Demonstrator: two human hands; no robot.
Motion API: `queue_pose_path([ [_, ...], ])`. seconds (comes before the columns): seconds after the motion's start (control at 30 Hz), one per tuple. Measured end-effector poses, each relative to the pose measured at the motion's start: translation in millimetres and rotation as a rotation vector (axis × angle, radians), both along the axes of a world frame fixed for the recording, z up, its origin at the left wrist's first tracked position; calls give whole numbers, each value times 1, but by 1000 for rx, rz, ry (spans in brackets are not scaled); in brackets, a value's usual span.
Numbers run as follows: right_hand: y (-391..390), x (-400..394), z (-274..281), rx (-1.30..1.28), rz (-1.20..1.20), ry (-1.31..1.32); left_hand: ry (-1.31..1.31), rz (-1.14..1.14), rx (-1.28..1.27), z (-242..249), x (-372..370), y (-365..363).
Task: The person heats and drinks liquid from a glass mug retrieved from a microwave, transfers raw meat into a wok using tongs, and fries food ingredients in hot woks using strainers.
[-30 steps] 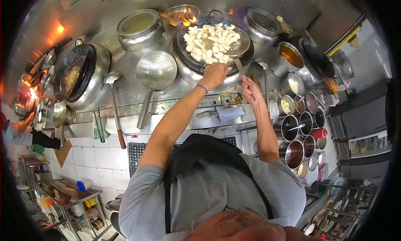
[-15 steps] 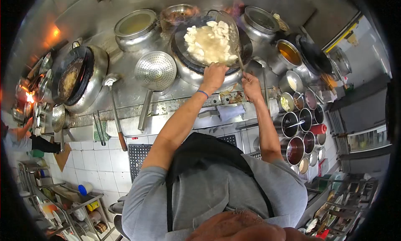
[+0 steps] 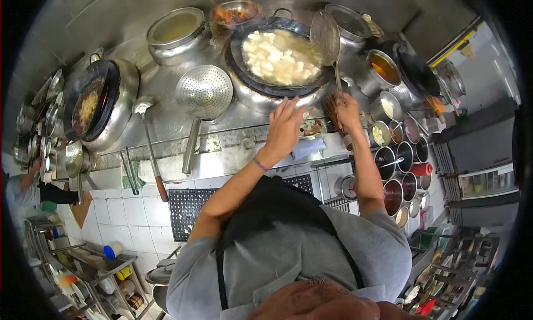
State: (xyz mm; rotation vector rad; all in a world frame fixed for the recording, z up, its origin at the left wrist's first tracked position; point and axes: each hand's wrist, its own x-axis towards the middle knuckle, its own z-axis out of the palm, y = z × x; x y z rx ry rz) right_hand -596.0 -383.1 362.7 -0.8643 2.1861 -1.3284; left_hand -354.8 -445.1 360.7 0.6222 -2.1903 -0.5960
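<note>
A black wok [image 3: 239, 48] sits on the round stove ring, with pale chunks [image 3: 275, 56] in cloudy bubbling liquid. Just below its near rim, my left hand [image 3: 286, 126] has its fingers apart and holds nothing. My right hand [image 3: 348, 112] grips the handle of a ladle-like strainer [image 3: 325, 37], whose wide head is over the wok's right edge. A brown bristle brush [image 3: 332, 110] lies beside my right hand. Left of the wok, a perforated skimmer [image 3: 204, 92] rests on the steel counter.
Lidded pots [image 3: 177, 31] stand behind. Another wok [image 3: 91, 106] and a ladle [image 3: 144, 104] are at left. An orange-liquid pot [image 3: 383, 69] and several sauce containers [image 3: 393, 198] are at right. Part of another person [image 3: 25, 189] shows at far left.
My left hand has let go of the wok's near rim and opened. My right hand has moved right with the strainer, off the chunks. The brush is now visible. Flames at far left have gone.
</note>
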Motion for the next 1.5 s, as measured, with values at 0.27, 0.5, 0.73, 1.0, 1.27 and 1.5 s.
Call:
queue_pose_path([
  [0.27,-16,-3,1,-60,163,-961,148,-91,370,-9,96,15],
  [0.5,-17,-34,-13,-71,329,-1256,189,84,450,2,160,25],
  [0.73,-38,-38,-67,-347,457,-1637,230,86,421,1,157,29],
  [1.0,-4,-14,-67,-529,399,-1431,327,188,773,-9,193,52],
  [1.27,10,20,-28,-270,205,-690,403,338,854,-7,216,57],
  [1.5,5,18,-14,-263,100,-453,333,223,898,-9,191,54],
])
